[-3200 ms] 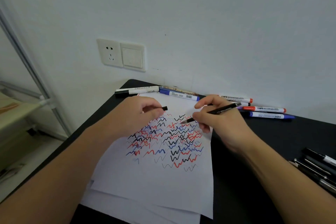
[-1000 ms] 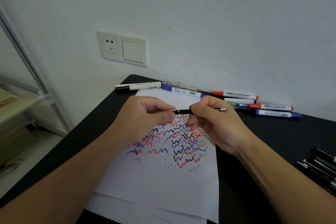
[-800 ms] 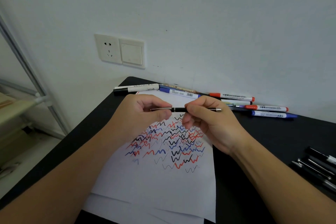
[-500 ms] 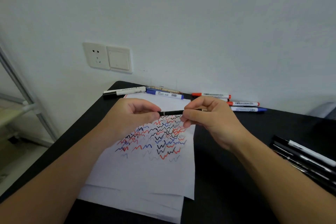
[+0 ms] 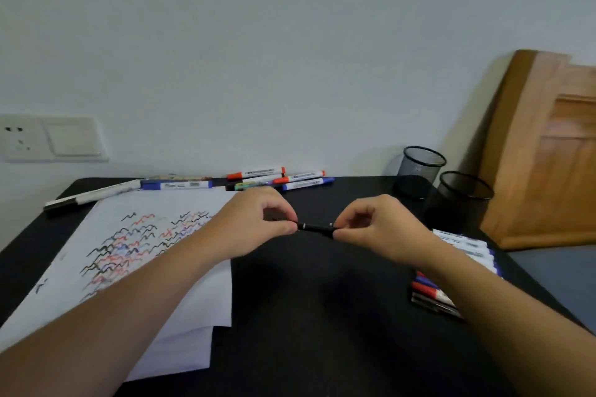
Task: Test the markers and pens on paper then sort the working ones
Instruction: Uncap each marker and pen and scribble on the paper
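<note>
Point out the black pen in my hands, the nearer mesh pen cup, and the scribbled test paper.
black pen point(image 5: 316, 228), head view, on the barrel showing between the two hands.
nearer mesh pen cup point(image 5: 459, 207), head view, on its front wall.
test paper point(image 5: 193, 296), head view, on a bare white part near its right edge.

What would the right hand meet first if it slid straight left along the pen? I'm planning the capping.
Likely the left hand, which pinches the other end of the black pen that the right hand holds.

A plain white wall point(image 5: 290, 58) fills the upper frame, with a socket and switch plate point(image 5: 48, 138) at left. A wooden panel point(image 5: 548, 155) leans at right behind the black desk point(image 5: 322, 316).
</note>
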